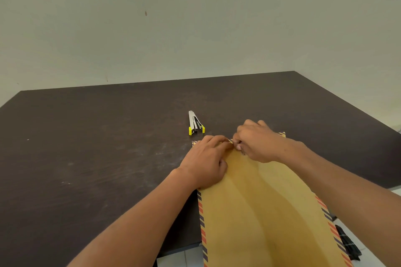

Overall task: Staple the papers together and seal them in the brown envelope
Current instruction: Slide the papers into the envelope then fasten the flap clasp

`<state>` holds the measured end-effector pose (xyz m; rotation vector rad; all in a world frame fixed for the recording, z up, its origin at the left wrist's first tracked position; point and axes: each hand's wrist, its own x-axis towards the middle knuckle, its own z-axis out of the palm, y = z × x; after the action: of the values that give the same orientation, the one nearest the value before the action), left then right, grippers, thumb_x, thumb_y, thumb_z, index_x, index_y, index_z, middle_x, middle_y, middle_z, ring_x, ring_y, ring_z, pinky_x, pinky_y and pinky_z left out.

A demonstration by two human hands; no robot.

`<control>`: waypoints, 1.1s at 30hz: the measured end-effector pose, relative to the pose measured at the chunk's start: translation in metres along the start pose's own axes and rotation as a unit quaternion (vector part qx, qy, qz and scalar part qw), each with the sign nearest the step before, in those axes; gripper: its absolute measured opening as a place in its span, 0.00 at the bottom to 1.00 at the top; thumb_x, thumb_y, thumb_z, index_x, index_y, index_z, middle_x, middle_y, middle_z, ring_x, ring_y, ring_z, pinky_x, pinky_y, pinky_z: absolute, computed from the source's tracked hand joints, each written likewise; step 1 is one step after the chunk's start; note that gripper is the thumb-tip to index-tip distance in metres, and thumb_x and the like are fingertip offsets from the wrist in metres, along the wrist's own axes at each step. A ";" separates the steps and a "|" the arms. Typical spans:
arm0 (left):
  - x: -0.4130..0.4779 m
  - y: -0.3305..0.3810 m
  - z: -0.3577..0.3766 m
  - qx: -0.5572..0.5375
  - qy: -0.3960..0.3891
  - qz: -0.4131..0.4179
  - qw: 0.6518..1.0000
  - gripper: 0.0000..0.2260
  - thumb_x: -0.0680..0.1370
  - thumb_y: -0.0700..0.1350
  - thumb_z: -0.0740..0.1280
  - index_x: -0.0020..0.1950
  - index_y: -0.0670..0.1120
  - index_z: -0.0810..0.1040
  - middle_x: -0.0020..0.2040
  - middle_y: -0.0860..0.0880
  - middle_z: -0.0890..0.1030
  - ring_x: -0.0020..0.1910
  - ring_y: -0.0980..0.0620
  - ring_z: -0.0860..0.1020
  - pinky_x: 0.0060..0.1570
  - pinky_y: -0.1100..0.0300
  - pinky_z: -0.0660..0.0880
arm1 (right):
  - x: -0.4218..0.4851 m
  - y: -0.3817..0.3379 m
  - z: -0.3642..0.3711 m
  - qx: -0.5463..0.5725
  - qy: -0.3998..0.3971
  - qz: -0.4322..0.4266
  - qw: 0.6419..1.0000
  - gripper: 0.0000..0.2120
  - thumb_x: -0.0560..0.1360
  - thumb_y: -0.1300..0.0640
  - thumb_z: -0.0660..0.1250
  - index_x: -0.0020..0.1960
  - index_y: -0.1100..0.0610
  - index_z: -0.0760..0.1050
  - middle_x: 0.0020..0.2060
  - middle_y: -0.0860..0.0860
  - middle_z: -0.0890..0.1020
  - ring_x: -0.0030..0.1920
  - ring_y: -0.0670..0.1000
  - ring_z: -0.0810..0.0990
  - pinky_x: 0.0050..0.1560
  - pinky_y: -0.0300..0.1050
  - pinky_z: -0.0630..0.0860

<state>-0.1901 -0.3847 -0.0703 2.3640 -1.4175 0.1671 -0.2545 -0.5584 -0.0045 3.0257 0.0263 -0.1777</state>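
The brown envelope (262, 212) with red and blue striped edges lies on the dark table, its near end hanging over the front edge toward me. My left hand (206, 163) presses flat on its far left corner. My right hand (256, 142) pinches at the middle of the far edge, fingertips beside the left hand's. The papers are not visible. A silver stapler (196, 124) with yellow tips lies on the table just beyond the hands, untouched.
The dark table (97, 147) stretches wide to the left and back to a pale wall. A white tiled floor and a black object (348, 243) show below the table's front edge at lower right.
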 end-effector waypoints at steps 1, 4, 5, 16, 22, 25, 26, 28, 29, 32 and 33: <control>0.000 0.000 0.000 -0.005 0.002 0.000 1.000 0.26 0.72 0.49 0.53 0.68 0.47 0.74 0.67 0.50 0.74 0.62 0.47 0.71 0.61 0.49 0.72 | 0.004 -0.003 -0.003 0.000 -0.006 -0.004 1.000 0.10 0.79 0.58 0.57 0.42 0.49 0.72 0.45 0.47 0.76 0.55 0.51 0.68 0.54 0.51 0.65; -0.002 -0.002 -0.003 -0.038 0.015 -0.005 0.999 0.23 0.72 0.45 0.58 0.67 0.45 0.76 0.66 0.50 0.77 0.63 0.48 0.72 0.63 0.53 0.71 | 0.017 -0.002 -0.006 0.048 -0.008 0.003 0.999 0.10 0.78 0.59 0.58 0.42 0.50 0.75 0.45 0.43 0.78 0.54 0.50 0.68 0.54 0.51 0.63; -0.003 -0.002 -0.003 -0.052 0.020 -0.009 0.998 0.22 0.72 0.44 0.59 0.65 0.46 0.77 0.64 0.50 0.78 0.62 0.49 0.73 0.62 0.55 0.72 | 0.021 0.001 -0.005 0.068 -0.001 0.009 0.998 0.10 0.79 0.58 0.59 0.42 0.49 0.76 0.45 0.41 0.78 0.55 0.50 0.68 0.55 0.51 0.64; -0.007 -0.001 -0.004 -0.078 0.055 -0.028 0.995 0.18 0.71 0.46 0.62 0.58 0.49 0.84 0.60 0.53 0.82 0.60 0.52 0.77 0.52 0.53 0.79 | 0.018 0.037 0.015 0.232 0.091 0.094 0.964 0.04 0.73 0.50 0.75 0.40 0.48 0.85 0.38 0.42 0.84 0.41 0.43 0.80 0.53 0.51 0.77; -0.008 0.001 -0.005 -0.074 0.054 -0.033 0.995 0.17 0.73 0.45 0.64 0.60 0.50 0.84 0.61 0.53 0.81 0.61 0.53 0.76 0.54 0.56 0.77 | -0.007 0.041 0.027 0.157 0.139 0.092 0.973 0.06 0.76 0.50 0.70 0.40 0.45 0.81 0.39 0.44 0.81 0.51 0.48 0.74 0.55 0.52 0.70; -0.008 0.001 -0.004 -0.076 0.058 -0.034 0.995 0.17 0.73 0.46 0.64 0.59 0.50 0.84 0.61 0.54 0.81 0.60 0.53 0.76 0.53 0.55 0.77 | -0.018 0.031 0.027 0.075 0.120 0.043 0.989 0.07 0.78 0.52 0.64 0.44 0.45 0.80 0.44 0.42 0.79 0.55 0.48 0.71 0.55 0.51 0.66; -0.008 0.001 -0.004 -0.076 0.058 -0.035 0.995 0.17 0.73 0.46 0.64 0.59 0.51 0.84 0.61 0.54 0.81 0.60 0.53 0.76 0.53 0.54 0.77 | -0.018 0.027 0.025 0.057 0.111 0.031 0.992 0.08 0.79 0.52 0.63 0.44 0.45 0.79 0.44 0.42 0.78 0.56 0.47 0.70 0.54 0.50 0.64; -0.007 0.001 -0.003 -0.075 0.062 -0.035 0.995 0.17 0.73 0.46 0.63 0.59 0.50 0.84 0.60 0.54 0.82 0.60 0.53 0.77 0.53 0.53 0.78 | -0.014 0.019 0.020 0.033 0.095 0.016 0.995 0.10 0.79 0.54 0.61 0.42 0.44 0.77 0.45 0.43 0.78 0.57 0.47 0.69 0.53 0.48 0.61; -0.007 0.001 -0.002 -0.076 0.065 -0.034 0.994 0.17 0.73 0.46 0.63 0.58 0.50 0.84 0.60 0.54 0.82 0.59 0.52 0.77 0.53 0.53 0.78 | -0.010 0.015 0.018 0.024 0.087 0.011 0.996 0.10 0.78 0.55 0.60 0.42 0.45 0.77 0.45 0.43 0.78 0.57 0.47 0.68 0.52 0.48 0.61; -0.008 0.001 -0.002 -0.082 0.069 -0.030 0.994 0.17 0.72 0.46 0.63 0.57 0.50 0.85 0.59 0.53 0.83 0.58 0.52 0.78 0.54 0.56 0.77 | 0.006 0.008 0.011 0.013 0.059 0.000 0.998 0.10 0.77 0.57 0.60 0.43 0.48 0.78 0.45 0.44 0.78 0.56 0.49 0.69 0.53 0.51 0.63; -0.008 0.001 -0.002 -0.083 0.070 -0.028 0.994 0.17 0.72 0.46 0.63 0.57 0.50 0.85 0.59 0.53 0.83 0.58 0.52 0.78 0.54 0.57 0.77 | 0.011 0.007 0.008 0.018 0.046 0.000 0.999 0.09 0.77 0.57 0.60 0.43 0.49 0.78 0.45 0.44 0.79 0.56 0.49 0.70 0.53 0.51 0.64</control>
<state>-0.1945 -0.3776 -0.0702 2.2074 -1.2488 0.1882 -0.2442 -0.5667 -0.0131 3.0684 0.0307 -0.0395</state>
